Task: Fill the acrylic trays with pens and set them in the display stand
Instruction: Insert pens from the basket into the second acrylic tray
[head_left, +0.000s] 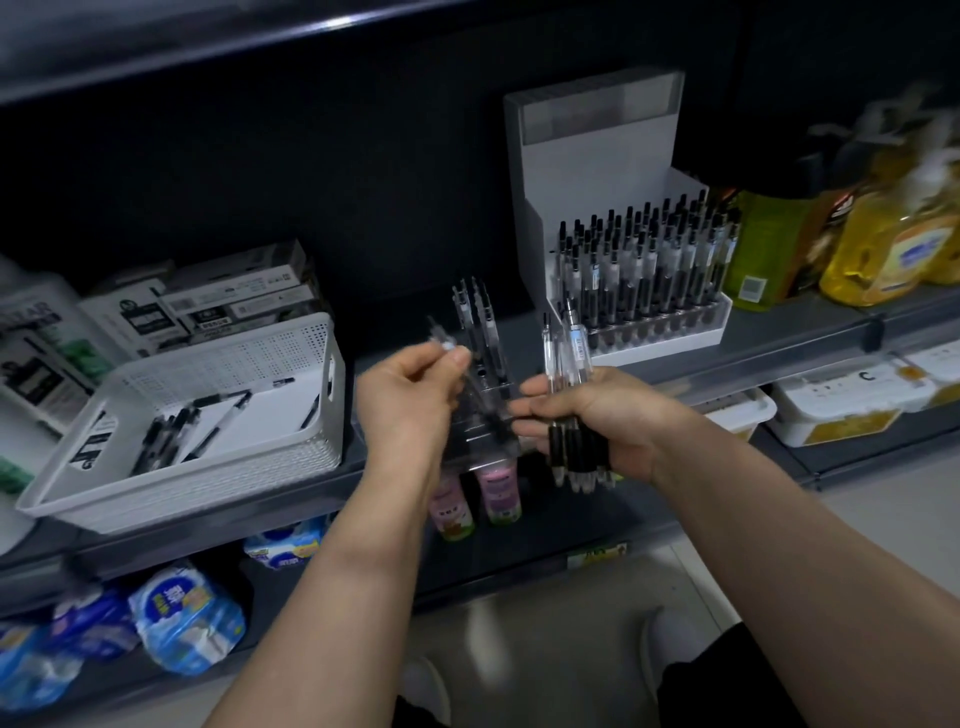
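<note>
A clear acrylic tray (485, 415) stands on the grey shelf between my hands, with a few pens (475, 306) upright in its far holes. My left hand (410, 397) pinches a single pen (444, 343) between thumb and fingers, slanted over the tray. My right hand (587, 415) grips a bunch of pens (571, 353), clear barrels up and black grips hanging below the palm. The white display stand (597, 156) at the back right holds a tray (665, 325) packed with black-capped pens. The picture is blurred around my left hand.
A white perforated basket (223, 364) with several loose pens sits at the left. Boxes (228, 291) are stacked behind it. Yellow bottles (883, 244) stand right of the stand. Pink bottles (498, 488) and blue packs (182, 613) fill the lower shelves.
</note>
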